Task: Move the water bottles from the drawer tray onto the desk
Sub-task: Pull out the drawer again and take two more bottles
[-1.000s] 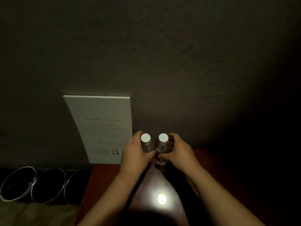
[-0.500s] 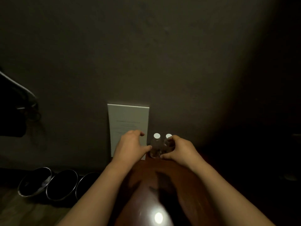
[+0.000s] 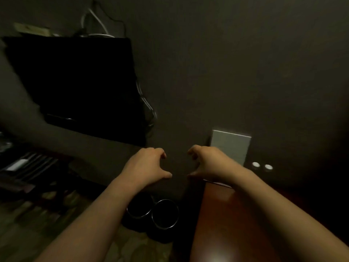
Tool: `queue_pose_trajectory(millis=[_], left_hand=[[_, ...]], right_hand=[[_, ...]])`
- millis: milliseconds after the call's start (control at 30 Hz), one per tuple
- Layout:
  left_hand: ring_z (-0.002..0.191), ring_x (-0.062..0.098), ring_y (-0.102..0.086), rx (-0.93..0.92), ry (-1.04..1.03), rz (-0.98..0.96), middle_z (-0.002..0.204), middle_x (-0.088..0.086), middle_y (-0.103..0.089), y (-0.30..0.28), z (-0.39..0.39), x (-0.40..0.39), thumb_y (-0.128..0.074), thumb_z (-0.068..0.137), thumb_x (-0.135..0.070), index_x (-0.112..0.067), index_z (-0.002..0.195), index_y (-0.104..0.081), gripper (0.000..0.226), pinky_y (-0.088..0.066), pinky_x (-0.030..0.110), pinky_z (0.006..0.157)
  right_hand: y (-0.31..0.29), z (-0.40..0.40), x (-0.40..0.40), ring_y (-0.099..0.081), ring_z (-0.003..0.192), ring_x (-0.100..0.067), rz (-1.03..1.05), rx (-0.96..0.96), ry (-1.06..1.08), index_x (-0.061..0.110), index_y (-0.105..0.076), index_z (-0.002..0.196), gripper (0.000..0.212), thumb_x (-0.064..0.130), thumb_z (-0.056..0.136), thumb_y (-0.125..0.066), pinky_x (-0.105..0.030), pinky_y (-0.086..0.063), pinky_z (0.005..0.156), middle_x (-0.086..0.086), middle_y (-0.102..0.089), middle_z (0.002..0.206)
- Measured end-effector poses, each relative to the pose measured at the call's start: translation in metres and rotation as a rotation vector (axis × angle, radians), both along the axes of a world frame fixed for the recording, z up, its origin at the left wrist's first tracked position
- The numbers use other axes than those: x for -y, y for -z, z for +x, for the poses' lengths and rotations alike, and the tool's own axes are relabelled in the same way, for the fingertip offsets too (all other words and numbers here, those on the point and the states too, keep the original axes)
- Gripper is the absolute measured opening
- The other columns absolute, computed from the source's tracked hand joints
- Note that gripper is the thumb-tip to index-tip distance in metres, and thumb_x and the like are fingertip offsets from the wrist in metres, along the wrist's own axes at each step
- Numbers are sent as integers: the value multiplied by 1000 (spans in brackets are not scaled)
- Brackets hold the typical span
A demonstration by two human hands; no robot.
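Note:
Two small water bottles with white caps stand side by side at the back of the reddish-brown desk, against the wall: the left bottle and the right bottle. Only their caps show clearly in the dark. My left hand hovers left of the desk, over the floor, fingers curled apart and holding nothing. My right hand hovers near the desk's back left corner, also empty with fingers curled apart. Both hands are apart from the bottles. No drawer tray is in view.
A white card leans on the wall beside the bottles. Two dark metal-rimmed bins stand on the floor left of the desk. A black screen with cables hangs on the wall at left. A dark cluttered shelf lies at far left.
Both hands have let go of the two bottles, which now stand on the desk. The hands have drawn back to the left, and the view has swung left.

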State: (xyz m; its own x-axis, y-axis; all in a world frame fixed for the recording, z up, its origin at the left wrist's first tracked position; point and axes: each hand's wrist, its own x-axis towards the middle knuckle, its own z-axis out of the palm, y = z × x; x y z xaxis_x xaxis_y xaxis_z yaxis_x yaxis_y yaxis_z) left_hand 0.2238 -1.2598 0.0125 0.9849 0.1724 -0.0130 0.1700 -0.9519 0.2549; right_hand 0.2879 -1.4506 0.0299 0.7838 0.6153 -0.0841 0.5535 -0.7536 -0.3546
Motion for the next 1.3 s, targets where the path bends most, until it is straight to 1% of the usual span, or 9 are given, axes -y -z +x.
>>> queue_pose_trajectory(millis=[200,367,533,633,800,967,1167,1233,1300], left_hand=[[117,15,-56,15,-126,118,129,-7,-60,-19,-110,-139,-76,72,-60,-34,129,-56,66,-53,37,88],[115,16,-56,-18,-268,97,126,-7,-60,-23,-176,-229,-77,69,-62,-33,128,-55,69,-52,35,84],[109,15,-58,-44,-395,86,121,-8,-62,-15,-212,-305,-79,66,-61,-31,127,-57,71,-54,36,81],[101,13,-59,-62,-456,84,113,-8,-64,-10,-217,-355,-80,63,-61,-31,123,-59,69,-56,39,81],[98,15,-59,-99,-518,123,102,-9,-61,-1,-196,-447,-80,64,-60,-31,126,-57,72,-56,40,80],[96,17,-60,-109,-552,227,108,-6,-62,4,-159,-551,-75,64,-62,-32,125,-57,70,-58,39,76],[105,16,-59,-90,-616,281,116,-7,-60,-5,-142,-659,-70,70,-63,-36,127,-54,65,-50,33,75],[105,15,-58,-72,-639,264,116,-8,-59,-6,-147,-695,-68,72,-63,-37,127,-54,63,-51,34,79],[107,14,-57,-70,-669,235,119,-8,-59,-4,-155,-735,-68,73,-62,-37,130,-53,64,-51,35,85]], right_hand=[[-13,-64,-150,-59,111,-13,3,13,-220,23,-47,139,79,38,71,-86,-25,-53,86,3,-59,129],[-11,-103,-258,-59,111,-14,-36,1,-410,23,-47,138,82,41,69,-87,-27,-54,89,3,-60,129],[-8,-120,-355,-62,103,-12,-91,38,-571,24,-52,133,80,48,65,-87,-32,-55,88,7,-62,122],[-2,-117,-415,-62,100,-13,-114,68,-653,26,-53,129,75,49,66,-86,-36,-56,87,6,-64,117],[13,-84,-521,-61,106,-16,-148,60,-733,27,-53,128,75,52,65,-85,-38,-54,90,7,-64,118],[18,-45,-641,-60,106,-18,-146,87,-796,27,-53,130,75,52,67,-84,-38,-54,90,5,-63,120],[7,-26,-770,-61,105,-23,-157,174,-912,24,-51,127,75,53,66,-84,-33,-52,78,-1,-64,118],[6,-27,-811,-60,107,-23,-163,172,-944,25,-50,129,76,52,67,-84,-30,-47,75,0,-64,121],[5,-32,-855,-59,113,-21,-168,152,-978,25,-50,132,77,51,68,-84,-31,-49,81,1,-62,127]])
